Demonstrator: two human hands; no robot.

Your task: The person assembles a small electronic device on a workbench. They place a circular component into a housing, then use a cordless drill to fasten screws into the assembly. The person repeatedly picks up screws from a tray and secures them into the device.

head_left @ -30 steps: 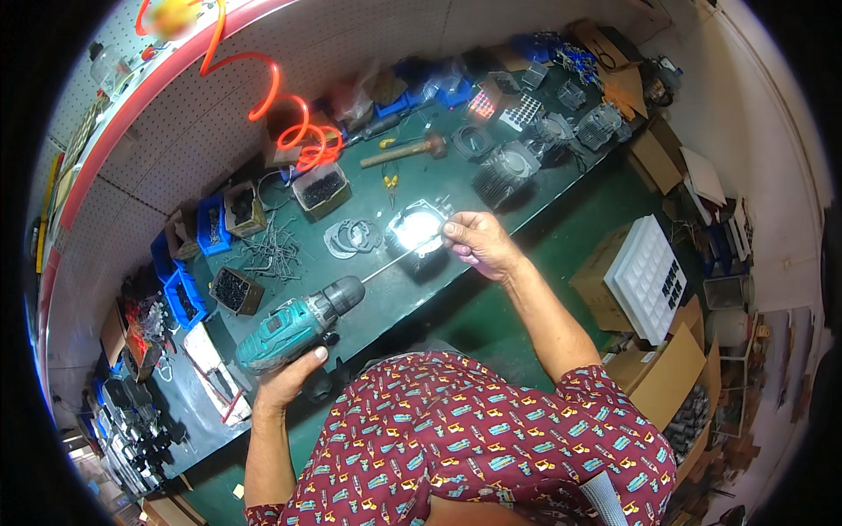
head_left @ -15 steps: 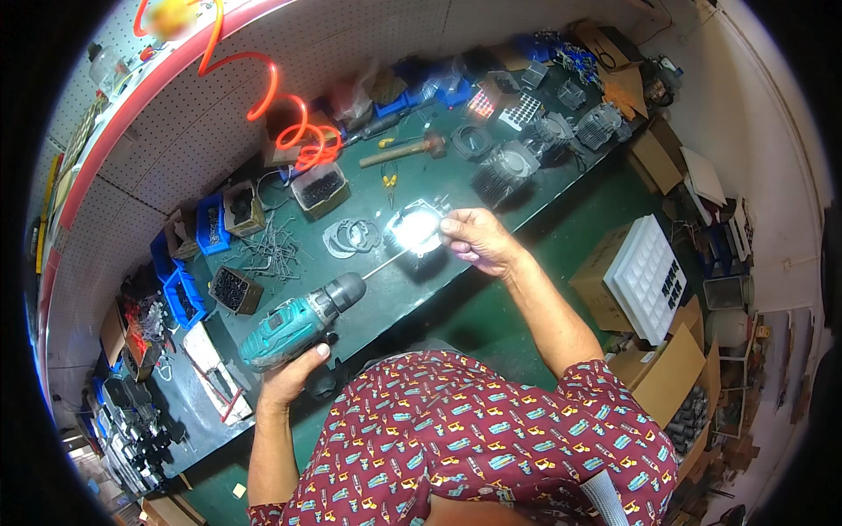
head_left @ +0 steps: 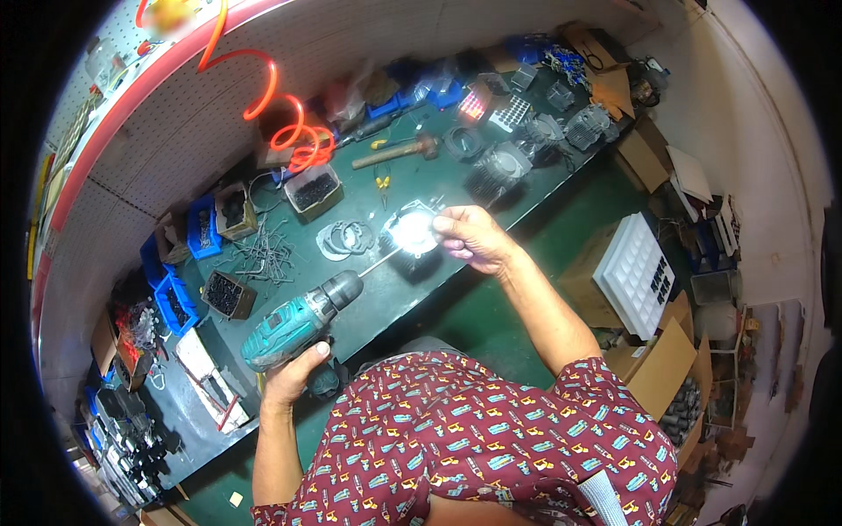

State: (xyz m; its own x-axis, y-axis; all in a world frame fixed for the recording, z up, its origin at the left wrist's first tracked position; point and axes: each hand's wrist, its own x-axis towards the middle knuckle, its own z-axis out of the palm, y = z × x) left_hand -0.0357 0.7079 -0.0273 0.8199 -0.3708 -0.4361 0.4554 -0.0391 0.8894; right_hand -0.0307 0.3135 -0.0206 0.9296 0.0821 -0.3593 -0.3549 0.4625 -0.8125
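Note:
My left hand [head_left: 296,373] grips the handle of a teal cordless drill [head_left: 303,319]. Its long thin bit [head_left: 379,260] points up and to the right at a shiny round metal part [head_left: 410,231] that glares white under the light. My right hand [head_left: 474,238] holds that part at its right side, just above the green workbench [head_left: 386,307]. The bit's tip meets the part's lower left edge. A few grey ring gaskets [head_left: 344,238] lie on the bench just left of the part.
Small boxes of dark screws [head_left: 226,294] and loose nails [head_left: 263,254] lie at the left. A hammer [head_left: 396,152], yellow pliers [head_left: 383,182], finned grey cylinders [head_left: 495,171] and an orange coiled hose [head_left: 294,131] sit farther back. Cardboard boxes and a white tray [head_left: 636,273] stand at the right.
The drill and my left hand have shifted slightly; the right hand stays on the shiny part. Little else differs.

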